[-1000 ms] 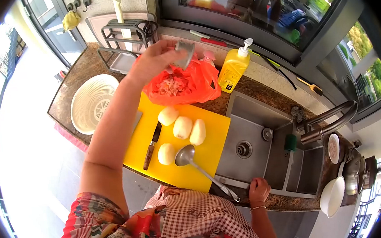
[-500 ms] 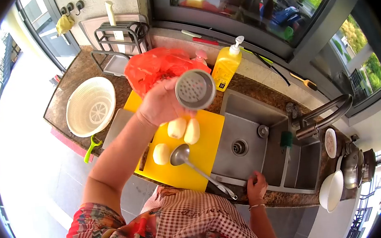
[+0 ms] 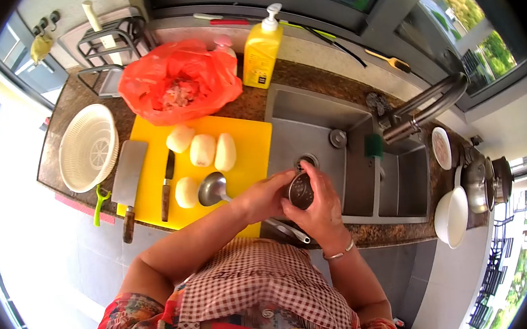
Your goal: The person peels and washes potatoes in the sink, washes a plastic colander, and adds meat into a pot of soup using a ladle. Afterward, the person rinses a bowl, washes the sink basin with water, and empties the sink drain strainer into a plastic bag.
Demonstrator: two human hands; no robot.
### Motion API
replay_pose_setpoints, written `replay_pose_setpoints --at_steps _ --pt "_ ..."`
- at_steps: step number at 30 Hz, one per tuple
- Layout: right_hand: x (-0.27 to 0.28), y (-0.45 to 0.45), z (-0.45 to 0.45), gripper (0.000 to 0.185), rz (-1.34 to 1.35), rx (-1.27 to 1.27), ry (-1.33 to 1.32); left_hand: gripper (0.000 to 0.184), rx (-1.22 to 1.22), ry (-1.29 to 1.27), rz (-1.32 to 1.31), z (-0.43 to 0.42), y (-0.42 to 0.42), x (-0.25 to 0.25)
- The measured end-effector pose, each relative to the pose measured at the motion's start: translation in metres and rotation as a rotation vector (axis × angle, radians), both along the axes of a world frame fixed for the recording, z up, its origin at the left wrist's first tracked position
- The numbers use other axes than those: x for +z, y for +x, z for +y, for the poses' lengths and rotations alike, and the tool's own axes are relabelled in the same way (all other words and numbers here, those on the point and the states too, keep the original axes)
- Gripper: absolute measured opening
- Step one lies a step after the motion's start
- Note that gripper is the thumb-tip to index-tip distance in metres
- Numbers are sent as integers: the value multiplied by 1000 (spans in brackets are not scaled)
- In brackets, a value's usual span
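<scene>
Over the near edge of the sink, a small round metal shaker (image 3: 301,191) with a perforated top is tilted toward me. My left hand (image 3: 271,196) grips it from the left, and my right hand (image 3: 321,206) has its thumb and fingers round the other side. Below my left forearm lies a yellow cutting board (image 3: 254,146). Several peeled potatoes (image 3: 203,150) rest on it, near a metal ladle (image 3: 212,189) whose handle passes partly beneath my hands. A small knife (image 3: 168,185) and a cleaver (image 3: 130,176) lie along the board's left side.
Behind the board sits an open red plastic bag (image 3: 206,85) holding minced meat (image 3: 181,93), beside a yellow pump bottle (image 3: 262,52). A white colander (image 3: 90,148) and green peeler (image 3: 99,204) are at left. The steel sink (image 3: 308,107) and faucet (image 3: 428,112) are at right.
My left hand has brought the shaker down and right from above the board. My right hand has risen from the sink edge and now holds it too. The view has shifted.
</scene>
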State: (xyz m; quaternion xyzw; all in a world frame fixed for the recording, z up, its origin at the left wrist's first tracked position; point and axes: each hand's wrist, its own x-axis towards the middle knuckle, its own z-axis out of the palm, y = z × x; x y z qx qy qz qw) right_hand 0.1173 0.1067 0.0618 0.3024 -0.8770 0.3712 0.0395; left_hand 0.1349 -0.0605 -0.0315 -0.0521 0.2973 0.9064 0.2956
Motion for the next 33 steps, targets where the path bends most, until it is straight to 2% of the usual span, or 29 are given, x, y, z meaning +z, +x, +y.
replay_pose_setpoints --at_steps 1,2,5,6,8,10,11,15,20,23,26,29,32,33 --pt "-14 -3 6 79 -45 -11 19 69 -30 -33 -40 1 4 -11" --pt "-38 -8 16 73 -104 -62 13 64 16 -378 -239 -2 15 35" --pt "-107 -52 60 76 -430 -243 353 42 93 -740 85 -13 45 51" --pt "-126 -69 73 79 -569 -319 465 38 73 -780 117 -22 55 51" --pt "-160 -93 94 83 -525 -421 603 31 34 -859 181 -41 76 52" --pt "-193 -116 104 86 -547 -407 655 25 93 -956 -43 -48 98 70" --pt "-207 -126 107 88 -560 -397 680 26 145 -963 -41 -55 116 61" --pt "-253 -149 93 87 -472 -339 585 25 242 -1013 -241 -70 170 57" --pt "-269 -164 56 84 -462 -375 544 25 404 -1026 -452 -64 215 34" --pt "-310 -167 57 78 -238 -291 428 25 469 -998 -512 -58 226 26" --pt "-309 -170 55 64 -92 -135 398 25 483 -1015 -570 -54 227 24" --pt "-319 -179 56 64 -235 -95 371 25 536 -1041 -513 -52 231 19" --pt "-302 -185 57 45 -239 10 392 24 451 -1269 -422 -58 242 4" --pt "-300 -184 59 45 -184 -31 341 24 422 -1356 -382 -60 243 2"
